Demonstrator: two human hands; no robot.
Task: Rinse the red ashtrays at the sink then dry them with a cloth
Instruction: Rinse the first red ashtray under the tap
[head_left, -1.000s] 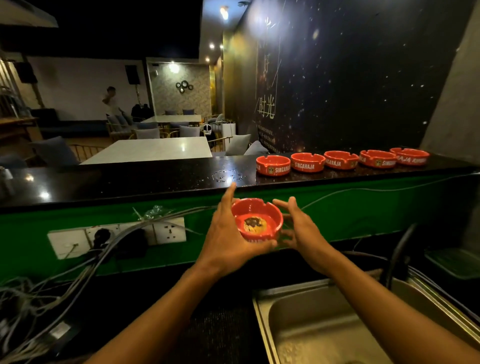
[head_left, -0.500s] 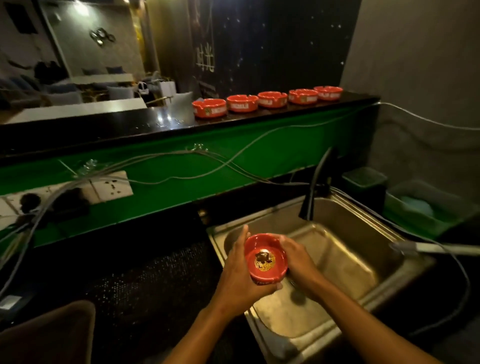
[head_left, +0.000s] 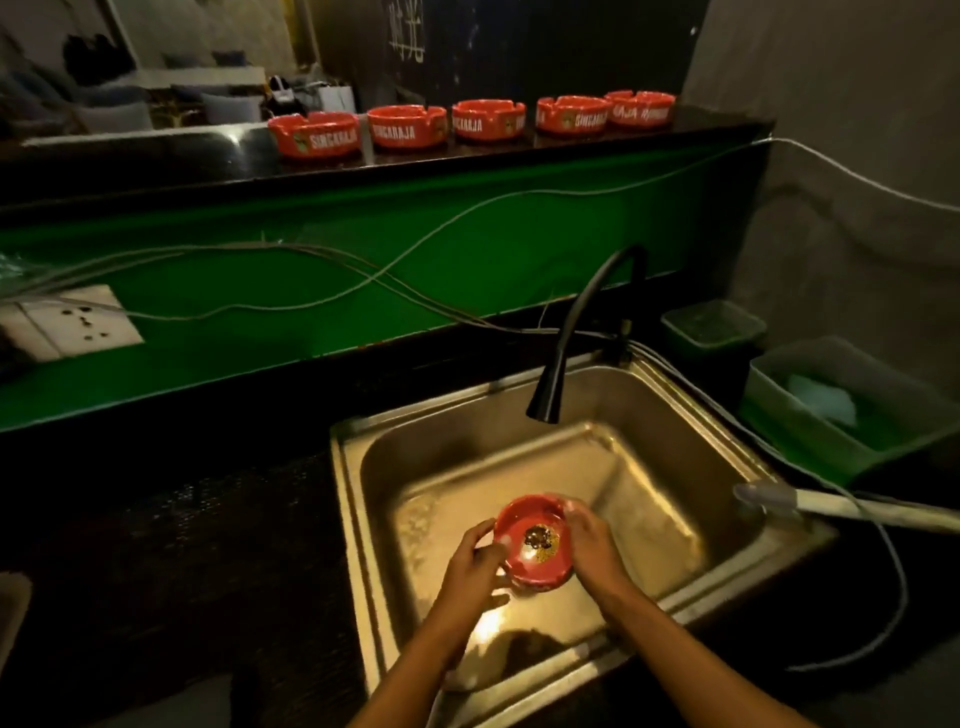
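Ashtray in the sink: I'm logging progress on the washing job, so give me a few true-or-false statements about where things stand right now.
1. Both hands hold one red ashtray over the sink. True: the left hand and right hand each have a grip on its sides.
2. The held ashtray is already clean. False: a dark and yellowish residue sits in its bowl.
3. Five more red ashtrays stand in a row on the black counter behind. True.
4. Water pours from the black faucet onto the ashtray. False: no stream shows, and the spout ends well beyond the ashtray.
5. A cloth is in the right hand. False: it holds only the ashtray.
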